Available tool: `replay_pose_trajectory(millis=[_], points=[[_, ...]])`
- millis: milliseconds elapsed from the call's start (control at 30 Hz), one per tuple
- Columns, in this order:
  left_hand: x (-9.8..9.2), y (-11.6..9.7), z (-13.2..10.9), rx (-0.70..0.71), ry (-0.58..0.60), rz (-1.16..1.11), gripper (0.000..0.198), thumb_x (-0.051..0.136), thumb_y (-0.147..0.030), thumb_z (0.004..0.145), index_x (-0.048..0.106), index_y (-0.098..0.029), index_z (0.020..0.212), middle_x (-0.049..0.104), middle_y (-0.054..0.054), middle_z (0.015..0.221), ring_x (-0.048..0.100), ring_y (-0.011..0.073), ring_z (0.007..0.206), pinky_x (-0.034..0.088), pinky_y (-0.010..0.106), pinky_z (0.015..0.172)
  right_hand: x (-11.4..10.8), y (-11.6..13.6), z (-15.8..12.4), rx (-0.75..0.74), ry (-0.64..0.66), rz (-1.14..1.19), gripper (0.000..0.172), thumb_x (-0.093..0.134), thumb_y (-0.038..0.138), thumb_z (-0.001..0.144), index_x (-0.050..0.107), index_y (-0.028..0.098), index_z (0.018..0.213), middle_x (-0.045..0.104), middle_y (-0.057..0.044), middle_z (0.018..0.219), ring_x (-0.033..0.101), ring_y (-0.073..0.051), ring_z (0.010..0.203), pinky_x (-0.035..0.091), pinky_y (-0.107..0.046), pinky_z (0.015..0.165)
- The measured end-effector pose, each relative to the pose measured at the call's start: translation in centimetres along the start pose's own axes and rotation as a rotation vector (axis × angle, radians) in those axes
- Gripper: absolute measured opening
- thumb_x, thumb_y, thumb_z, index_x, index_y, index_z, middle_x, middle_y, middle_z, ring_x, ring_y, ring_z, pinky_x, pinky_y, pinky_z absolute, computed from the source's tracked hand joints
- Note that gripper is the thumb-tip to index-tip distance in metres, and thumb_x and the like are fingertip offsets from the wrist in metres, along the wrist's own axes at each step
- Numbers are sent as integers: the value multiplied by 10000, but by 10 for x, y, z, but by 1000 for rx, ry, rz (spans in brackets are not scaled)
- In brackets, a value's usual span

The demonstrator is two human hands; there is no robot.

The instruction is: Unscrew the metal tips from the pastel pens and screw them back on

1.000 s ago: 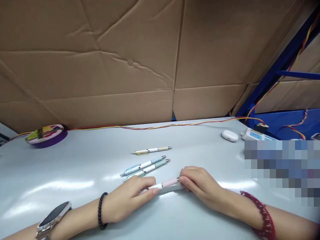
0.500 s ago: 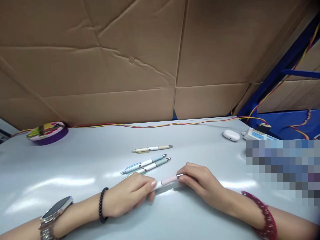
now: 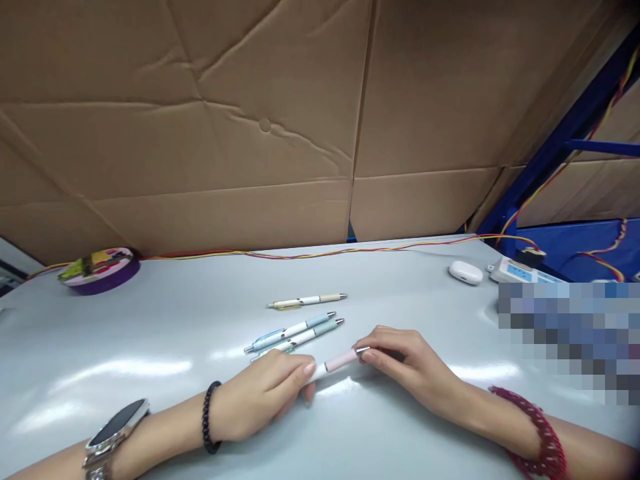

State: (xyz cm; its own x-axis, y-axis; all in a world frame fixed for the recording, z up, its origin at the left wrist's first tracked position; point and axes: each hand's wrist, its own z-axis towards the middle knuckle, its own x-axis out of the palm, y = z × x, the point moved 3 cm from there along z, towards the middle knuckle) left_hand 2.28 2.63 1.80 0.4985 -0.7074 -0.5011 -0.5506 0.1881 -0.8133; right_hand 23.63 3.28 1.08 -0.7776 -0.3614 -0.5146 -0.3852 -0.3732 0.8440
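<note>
A pink and white pen (image 3: 341, 362) is held between my two hands, low over the table. My left hand (image 3: 267, 393) is closed round its white part, hiding the rear end. At the silver tip, my right hand (image 3: 403, 360) pinches the pen between thumb and fingers. Beyond my left hand lie a blue pen (image 3: 293, 331) and a green pen (image 3: 313, 333), side by side and slanted; the green one's left end is partly behind my hand. Farther back rests a yellow pen (image 3: 307, 301) on its own.
On the grey table (image 3: 200, 293), a purple round box (image 3: 103, 272) stands at the back left. A white earphone case (image 3: 465, 272) and a power strip (image 3: 523, 272) are at the back right. Thin wires (image 3: 300, 256) run along the back edge, before cardboard (image 3: 225, 153).
The view has shifted slightly, so the objects appear a little lower and to the right. Both hands keep their hold on the pink and white pen.
</note>
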Motion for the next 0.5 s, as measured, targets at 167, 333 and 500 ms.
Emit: replay_pose_trajectory(millis=[167,333,500], points=[[1,-1,-1,3,-3,9,522,184,-503,973,537,-182,761,390,-60,476,366,91,353,360,192,447,-2,-1,-1,-28,21,48,213,520,305,927,704,212,980,634,-26,791,559,-136,702,424,-229,642],[0,-1,0,17,10,8,510,184,-497,974,533,-187,767,405,-60,482,363,91,358,368,193,460,-4,2,-1,-131,30,37,204,520,281,930,702,215,995,654,-17,753,550,-136,699,432,-233,640],[0,1,0,15,33,-4,505,179,-495,978,530,-188,783,401,-58,493,362,89,355,335,183,404,-5,1,-1,-289,11,-44,213,509,240,936,679,190,1053,681,-35,772,568,-144,712,457,-257,675]])
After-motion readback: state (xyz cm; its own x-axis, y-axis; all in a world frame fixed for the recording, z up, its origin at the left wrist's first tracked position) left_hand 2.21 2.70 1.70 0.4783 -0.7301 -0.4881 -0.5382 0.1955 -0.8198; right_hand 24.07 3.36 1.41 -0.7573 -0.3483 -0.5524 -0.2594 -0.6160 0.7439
